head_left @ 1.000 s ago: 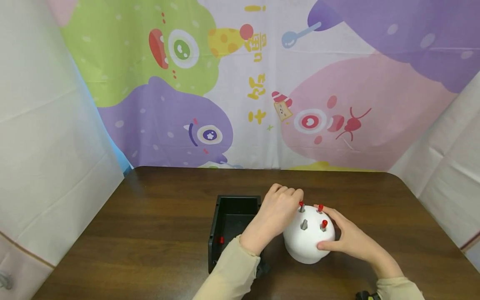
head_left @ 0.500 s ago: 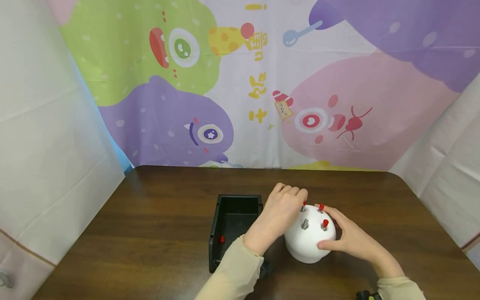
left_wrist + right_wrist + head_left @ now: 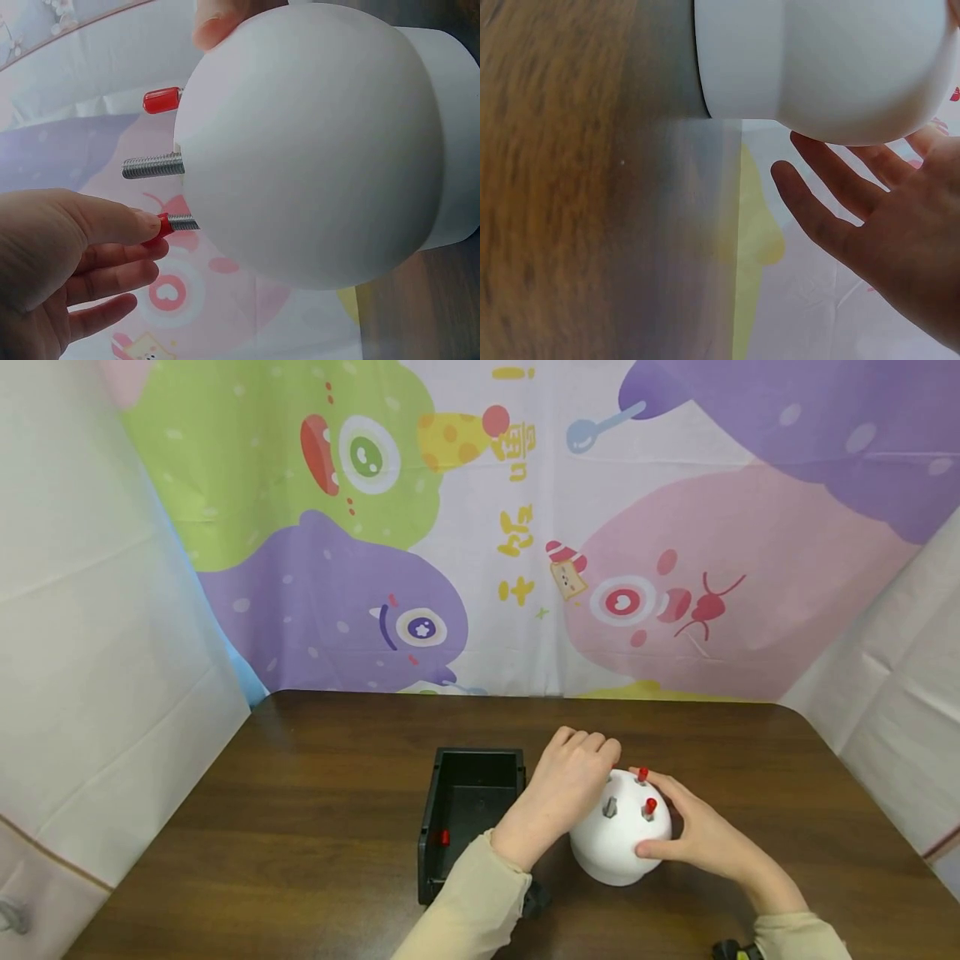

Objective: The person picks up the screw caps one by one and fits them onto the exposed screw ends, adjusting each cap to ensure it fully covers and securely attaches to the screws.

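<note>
A white round-topped body (image 3: 618, 847) stands on the table, several threaded bolts rising from its upper surface. In the left wrist view, my left hand (image 3: 82, 247) pinches a red cap (image 3: 158, 229) on the end of one bolt (image 3: 183, 222) between thumb and index finger. The neighbouring bolt (image 3: 152, 166) is bare; beyond it another bolt wears a red cap (image 3: 161, 100). My right hand (image 3: 701, 831) holds the white body from the right, thumb in front and index finger near the top. Its lower fingers, in the right wrist view, stand slightly apart from the surface.
Left of the white body is a black open box (image 3: 425, 852) with a red cap (image 3: 445, 837) inside. My left forearm crosses its near right corner. A cartoon-printed curtain (image 3: 517, 652) hangs behind the brown table (image 3: 300, 827).
My left hand has shifted slightly right over the far-left bolt, now hiding its red cap from the head view. My right hand and the white body stay put.
</note>
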{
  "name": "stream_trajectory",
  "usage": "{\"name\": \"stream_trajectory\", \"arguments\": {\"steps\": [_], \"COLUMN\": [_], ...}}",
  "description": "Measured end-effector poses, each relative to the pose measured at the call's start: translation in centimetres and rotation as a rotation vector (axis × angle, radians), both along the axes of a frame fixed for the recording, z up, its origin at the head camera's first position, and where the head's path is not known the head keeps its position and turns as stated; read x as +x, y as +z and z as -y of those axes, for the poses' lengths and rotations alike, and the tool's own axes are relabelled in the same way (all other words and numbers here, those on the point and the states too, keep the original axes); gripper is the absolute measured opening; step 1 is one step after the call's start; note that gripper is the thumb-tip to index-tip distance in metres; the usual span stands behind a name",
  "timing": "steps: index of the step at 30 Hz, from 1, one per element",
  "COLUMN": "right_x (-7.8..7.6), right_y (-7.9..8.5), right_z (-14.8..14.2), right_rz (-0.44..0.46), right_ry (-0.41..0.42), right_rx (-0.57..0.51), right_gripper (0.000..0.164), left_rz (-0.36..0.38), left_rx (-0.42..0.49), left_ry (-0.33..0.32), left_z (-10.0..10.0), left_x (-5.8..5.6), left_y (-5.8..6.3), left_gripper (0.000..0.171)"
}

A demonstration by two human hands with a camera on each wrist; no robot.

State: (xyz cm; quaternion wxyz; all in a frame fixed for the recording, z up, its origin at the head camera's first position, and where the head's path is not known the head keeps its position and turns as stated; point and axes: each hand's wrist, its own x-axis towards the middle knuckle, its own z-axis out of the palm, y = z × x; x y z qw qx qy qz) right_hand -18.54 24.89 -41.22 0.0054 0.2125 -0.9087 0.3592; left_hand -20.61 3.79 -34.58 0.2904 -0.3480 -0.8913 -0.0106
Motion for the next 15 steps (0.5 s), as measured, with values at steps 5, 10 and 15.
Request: {"name": "stream_trajectory", "arguments": {"steps": [5, 10, 15], "right_x": [-0.01, -0.05, -0.05], "right_y": [-0.12, -0.14, -0.1], "right_z": [-0.03, -0.04, -0.08], "right_rz": [-0.001, -0.014, -0.019], "right_ry": [-0.005, -0.005, -0.01], "right_rx": [0.006, 0.01, 0.023], "right_gripper": [0.089, 0.088, 0.088], "left_rz": [-0.021, -0.013, -0.002], "left_rx": [0.015, 0.014, 0.008], "left_ry": [-0.003, -0.005, -0.001], "left_z": [-0.14, -0.24, -0.35], "left_x": [0.0, 0.03, 0.01], "left_y": [-0.16, -0.18, -0.17], "left_gripper": [0.004, 0.005, 0.006]}}
